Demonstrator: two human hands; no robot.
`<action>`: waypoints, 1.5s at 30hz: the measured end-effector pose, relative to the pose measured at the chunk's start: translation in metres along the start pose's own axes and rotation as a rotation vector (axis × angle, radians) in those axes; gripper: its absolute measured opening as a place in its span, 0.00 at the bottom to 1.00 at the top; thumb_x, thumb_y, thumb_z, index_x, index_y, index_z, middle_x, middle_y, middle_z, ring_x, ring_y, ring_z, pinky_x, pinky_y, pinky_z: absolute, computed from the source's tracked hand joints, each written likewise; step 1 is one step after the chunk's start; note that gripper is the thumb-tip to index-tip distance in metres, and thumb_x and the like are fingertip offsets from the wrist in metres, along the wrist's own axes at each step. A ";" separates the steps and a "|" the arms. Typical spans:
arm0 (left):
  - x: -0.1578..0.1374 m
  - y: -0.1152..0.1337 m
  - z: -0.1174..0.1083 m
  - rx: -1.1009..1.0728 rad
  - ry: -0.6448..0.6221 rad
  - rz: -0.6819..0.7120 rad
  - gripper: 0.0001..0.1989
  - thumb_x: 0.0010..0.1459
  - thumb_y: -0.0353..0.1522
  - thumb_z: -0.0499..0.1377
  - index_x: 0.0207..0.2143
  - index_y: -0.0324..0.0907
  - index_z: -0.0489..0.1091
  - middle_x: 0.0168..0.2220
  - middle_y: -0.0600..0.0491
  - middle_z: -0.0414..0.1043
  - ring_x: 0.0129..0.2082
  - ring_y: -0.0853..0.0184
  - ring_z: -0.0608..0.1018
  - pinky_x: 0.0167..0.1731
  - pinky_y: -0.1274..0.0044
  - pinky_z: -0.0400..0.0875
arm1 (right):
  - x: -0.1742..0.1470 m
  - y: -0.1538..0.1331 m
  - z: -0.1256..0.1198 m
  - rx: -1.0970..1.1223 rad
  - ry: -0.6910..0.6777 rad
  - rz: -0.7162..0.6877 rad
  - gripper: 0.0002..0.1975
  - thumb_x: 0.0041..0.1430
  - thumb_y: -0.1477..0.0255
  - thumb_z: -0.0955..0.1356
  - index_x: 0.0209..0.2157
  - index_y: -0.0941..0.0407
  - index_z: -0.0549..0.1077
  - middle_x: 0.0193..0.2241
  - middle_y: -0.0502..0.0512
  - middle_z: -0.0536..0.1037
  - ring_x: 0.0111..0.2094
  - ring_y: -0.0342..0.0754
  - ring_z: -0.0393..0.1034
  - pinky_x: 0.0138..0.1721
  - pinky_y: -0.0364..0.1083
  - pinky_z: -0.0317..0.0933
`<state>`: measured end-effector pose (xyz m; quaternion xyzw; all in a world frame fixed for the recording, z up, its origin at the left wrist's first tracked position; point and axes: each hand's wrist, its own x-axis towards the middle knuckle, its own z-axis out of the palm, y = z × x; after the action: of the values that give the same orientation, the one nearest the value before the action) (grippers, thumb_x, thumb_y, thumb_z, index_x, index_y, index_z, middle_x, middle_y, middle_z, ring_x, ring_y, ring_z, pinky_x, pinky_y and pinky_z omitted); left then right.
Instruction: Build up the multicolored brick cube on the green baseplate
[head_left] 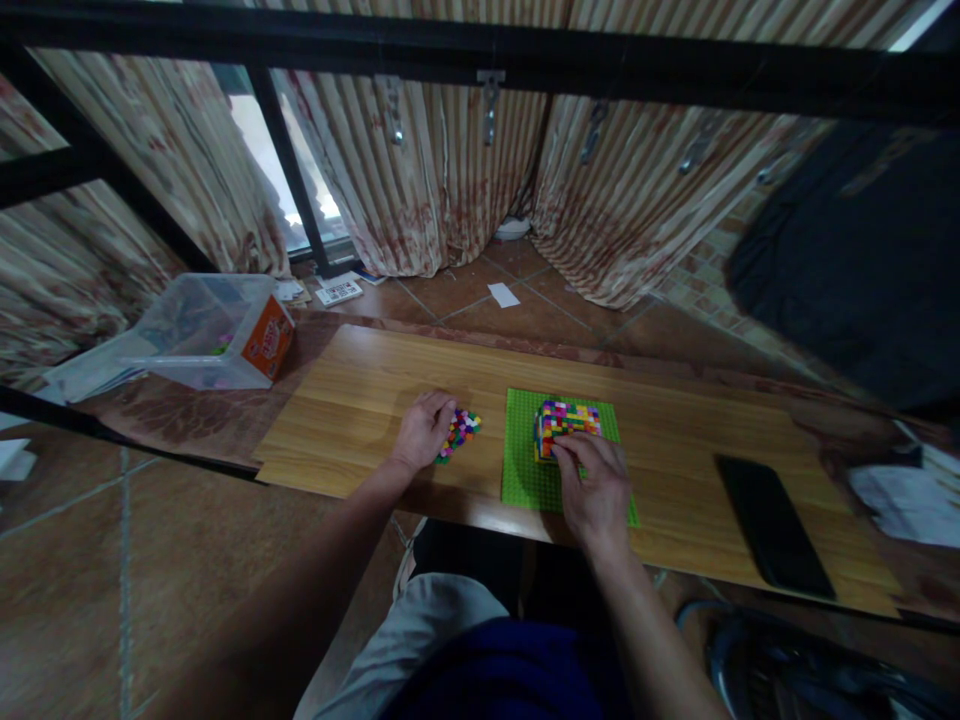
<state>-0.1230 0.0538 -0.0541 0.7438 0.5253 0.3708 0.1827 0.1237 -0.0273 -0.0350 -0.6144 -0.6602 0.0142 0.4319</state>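
A small pile of loose, colourful toy bricks (463, 428) lies on the wooden board. My left hand (424, 430) rests at the pile's left edge, fingers loosely extended and nothing visible in them. To the right, a block of stacked multicoloured toy bricks (568, 413) stands on a green studded baseplate (521, 470). My right hand (598, 485) reaches over the baseplate's front right part, with thumb and fingertips pinched together against the near side of the stack. Whatever is between those fingertips is too small to make out. The hand covers part of the stack's near side.
A black phone-like slab (774, 525) lies on the right of the wooden board (360, 370). At the left stands a clear plastic box (202, 335) with an orange label and a few bricks inside. A dark metal bar (450, 40) crosses above, before striped curtains (465, 180).
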 end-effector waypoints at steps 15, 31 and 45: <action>0.000 -0.001 0.001 0.000 0.005 -0.004 0.15 0.65 0.37 0.47 0.35 0.43 0.72 0.37 0.48 0.76 0.41 0.62 0.76 0.46 0.68 0.70 | 0.001 0.012 0.005 0.011 0.073 0.066 0.09 0.59 0.64 0.67 0.33 0.52 0.79 0.41 0.57 0.74 0.46 0.53 0.65 0.47 0.56 0.60; 0.000 0.000 0.000 0.001 -0.003 0.006 0.15 0.65 0.37 0.47 0.35 0.42 0.71 0.36 0.48 0.75 0.40 0.62 0.75 0.45 0.69 0.70 | 0.007 0.012 -0.003 -0.007 -0.049 0.017 0.09 0.61 0.67 0.65 0.33 0.54 0.76 0.43 0.58 0.74 0.47 0.53 0.64 0.50 0.56 0.59; 0.001 0.000 0.000 0.003 -0.006 0.007 0.15 0.65 0.36 0.48 0.35 0.41 0.72 0.36 0.48 0.76 0.40 0.62 0.76 0.45 0.69 0.70 | 0.009 0.011 -0.001 -0.046 -0.010 -0.005 0.09 0.60 0.68 0.65 0.33 0.55 0.77 0.42 0.59 0.74 0.46 0.53 0.64 0.48 0.55 0.60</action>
<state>-0.1226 0.0546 -0.0539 0.7470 0.5227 0.3684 0.1818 0.1339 -0.0174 -0.0355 -0.6224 -0.6638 0.0012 0.4146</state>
